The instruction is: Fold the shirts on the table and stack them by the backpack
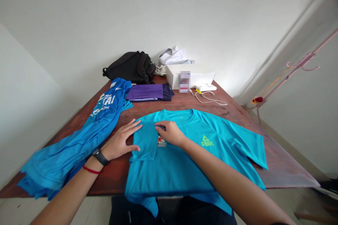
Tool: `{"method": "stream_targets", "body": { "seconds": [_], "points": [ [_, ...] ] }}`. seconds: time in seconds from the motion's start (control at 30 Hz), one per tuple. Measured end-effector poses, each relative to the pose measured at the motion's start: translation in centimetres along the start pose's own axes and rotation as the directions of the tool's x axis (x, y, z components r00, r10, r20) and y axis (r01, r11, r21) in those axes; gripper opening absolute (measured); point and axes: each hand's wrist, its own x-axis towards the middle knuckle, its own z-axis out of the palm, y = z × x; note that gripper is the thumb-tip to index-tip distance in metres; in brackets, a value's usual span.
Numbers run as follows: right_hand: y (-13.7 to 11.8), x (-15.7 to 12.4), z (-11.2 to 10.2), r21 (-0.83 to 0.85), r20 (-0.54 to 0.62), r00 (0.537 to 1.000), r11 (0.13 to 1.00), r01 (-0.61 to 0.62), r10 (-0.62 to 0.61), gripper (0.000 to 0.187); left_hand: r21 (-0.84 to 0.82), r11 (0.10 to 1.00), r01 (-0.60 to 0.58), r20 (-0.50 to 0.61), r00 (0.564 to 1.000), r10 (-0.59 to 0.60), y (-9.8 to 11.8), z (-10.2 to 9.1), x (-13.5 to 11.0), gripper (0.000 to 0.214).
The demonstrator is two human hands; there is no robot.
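A turquoise T-shirt (pixel 185 168) lies front up before me, its hem hanging over the near table edge. Its left-side sleeve is folded inward across the chest, partly over a small printed badge. My left hand (pixel 121 141), with a dark watch and a red cord at the wrist, rests at the shirt's left edge; its fingers are spread on the folded side. At the folded sleeve's inner edge, my right hand (pixel 170 133) has thumb and fingers closed together on the fabric. The right-side sleeve (pixel 252 147) is stretched outward, and a green logo marks the chest.
Blue printed shirts (pixel 87 140) lie along the wooden table's (pixel 285 172) left side. Behind are folded purple clothes (pixel 146 91), a black backpack (pixel 129 66), a white box (pixel 195 74) and a white power strip (pixel 206 87) with a cable. A pink rack (pixel 298 64) stands right.
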Motion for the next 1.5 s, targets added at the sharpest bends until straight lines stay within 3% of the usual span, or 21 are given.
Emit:
{"method": "stream_targets", "body": {
  "seconds": [0.27,0.6,0.97,1.5],
  "points": [
    [0.0,-0.2,0.0,-0.008,-0.017,1.000,1.000,0.018,-0.018,0.027,0.003,1.000,0.014,0.005,1.000,-0.014,0.2,-0.2,0.0,0.088],
    [0.1,-0.3,0.1,-0.085,-0.021,0.999,0.996,0.033,-0.035,0.027,0.128,0.990,0.059,0.129,0.989,-0.076,-0.1,0.4,0.0,0.098],
    [0.0,-0.4,0.0,-0.195,0.018,1.000,0.981,0.018,-0.015,0.029,0.185,0.978,0.096,0.142,0.982,-0.123,0.0,-0.1,-0.4,0.106],
    [-0.8,-0.9,-0.4,-0.369,0.062,0.998,0.929,-0.001,0.026,0.028,0.179,0.981,0.070,0.152,0.983,-0.098,-0.4,-0.1,-0.5,0.110]
  ]
}}
